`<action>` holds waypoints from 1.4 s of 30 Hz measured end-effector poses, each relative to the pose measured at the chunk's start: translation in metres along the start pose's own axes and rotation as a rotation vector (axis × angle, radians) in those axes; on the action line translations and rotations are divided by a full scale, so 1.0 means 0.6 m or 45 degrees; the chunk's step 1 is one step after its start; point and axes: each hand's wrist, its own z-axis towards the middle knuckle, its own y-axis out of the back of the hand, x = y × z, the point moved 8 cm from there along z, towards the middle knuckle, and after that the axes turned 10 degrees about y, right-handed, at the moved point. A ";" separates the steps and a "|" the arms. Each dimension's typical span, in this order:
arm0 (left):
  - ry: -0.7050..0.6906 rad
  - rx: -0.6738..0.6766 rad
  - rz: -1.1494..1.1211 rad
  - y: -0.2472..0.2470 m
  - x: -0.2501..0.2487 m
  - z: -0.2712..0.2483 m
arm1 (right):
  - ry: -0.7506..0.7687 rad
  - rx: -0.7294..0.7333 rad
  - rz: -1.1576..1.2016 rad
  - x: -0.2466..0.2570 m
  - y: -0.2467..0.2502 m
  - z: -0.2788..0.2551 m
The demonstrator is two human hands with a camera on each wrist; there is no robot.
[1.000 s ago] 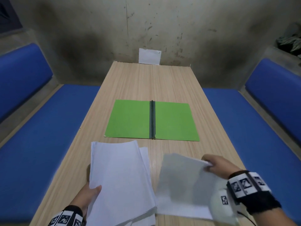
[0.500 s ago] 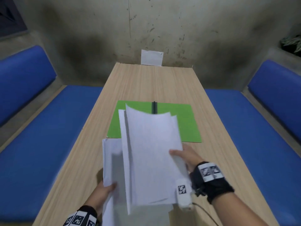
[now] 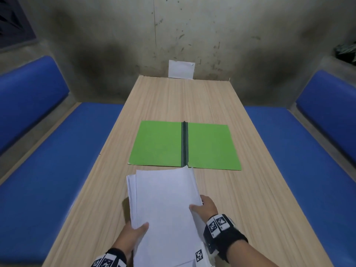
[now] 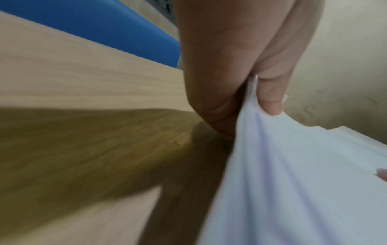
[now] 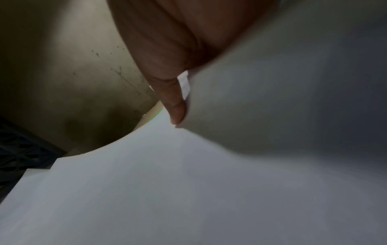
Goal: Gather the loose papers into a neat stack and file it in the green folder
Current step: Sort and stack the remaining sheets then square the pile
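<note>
A pile of white papers (image 3: 165,207) is held over the near end of the wooden table (image 3: 192,99), its edges slightly fanned at the left. My left hand (image 3: 134,235) pinches the pile's left edge, thumb on top; the left wrist view shows the papers (image 4: 303,174) squeezed between thumb and fingers. My right hand (image 3: 204,207) grips the right edge, thumb on top, and the papers (image 5: 188,174) fill the right wrist view. The green folder (image 3: 185,145) lies open and flat just beyond the pile, with a dark spine down its middle.
A small white card (image 3: 181,69) leans against the stained wall at the table's far end. Blue padded benches (image 3: 57,170) (image 3: 300,170) run along both sides of the table. Bare wood shows right of the pile and beyond the folder.
My right hand brought its loose sheets leftward onto the left hand's pile. The papers, raised over the folder half a second ago, have come down toward me, and both hands now hold one pile.
</note>
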 end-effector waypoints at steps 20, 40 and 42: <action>-0.096 0.022 -0.361 0.089 -0.077 -0.033 | 0.343 0.628 0.566 0.116 -0.010 -0.092; -0.223 -0.157 0.015 0.052 -0.120 -0.053 | 0.158 0.541 0.960 0.119 -0.005 -0.104; -0.281 -0.287 0.150 0.045 -0.128 -0.061 | 0.193 0.464 0.917 0.121 0.003 -0.103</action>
